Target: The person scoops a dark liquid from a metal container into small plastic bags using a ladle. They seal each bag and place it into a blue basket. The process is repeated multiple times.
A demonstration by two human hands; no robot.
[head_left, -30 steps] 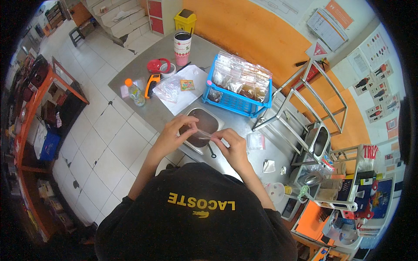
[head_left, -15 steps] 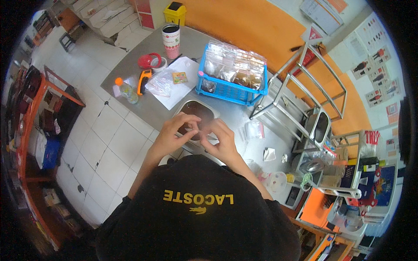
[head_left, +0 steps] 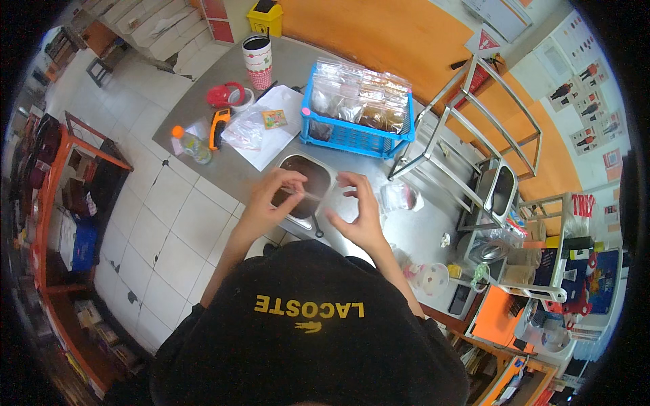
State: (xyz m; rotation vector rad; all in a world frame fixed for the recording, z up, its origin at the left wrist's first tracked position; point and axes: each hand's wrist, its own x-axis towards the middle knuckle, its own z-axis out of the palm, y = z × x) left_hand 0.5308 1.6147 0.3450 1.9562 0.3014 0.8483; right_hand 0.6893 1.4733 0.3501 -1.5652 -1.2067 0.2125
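A steel pan [head_left: 330, 177] with brown contents sits on the metal table in front of me. Over its left edge, my left hand [head_left: 272, 197] has thumb and fingers pinched together. A faint, see-through bit shows by its fingertips, too blurred to name. My right hand [head_left: 359, 213] is at the pan's right side, thumb and fingers spread with nothing between them. Below the pan's near edge, between my hands, a dark utensil handle [head_left: 318, 227] sticks out. A stack of clear plastic bags [head_left: 394, 197] lies just right of my right hand.
Beyond the pan stands a blue basket [head_left: 352, 143] of filled clear bags. Left of it are white paper [head_left: 274, 152], a small packet [head_left: 274, 119], an orange-black cutter [head_left: 219, 128], a bottle [head_left: 195, 147], tape [head_left: 227, 95] and a tumbler [head_left: 257, 64]. A metal frame [head_left: 440, 125] stands right.
My hands have moved apart: the right has opened and shifted right, the left stays pinched. A white crumpled piece now lies against the clear bags, farther from me than before.
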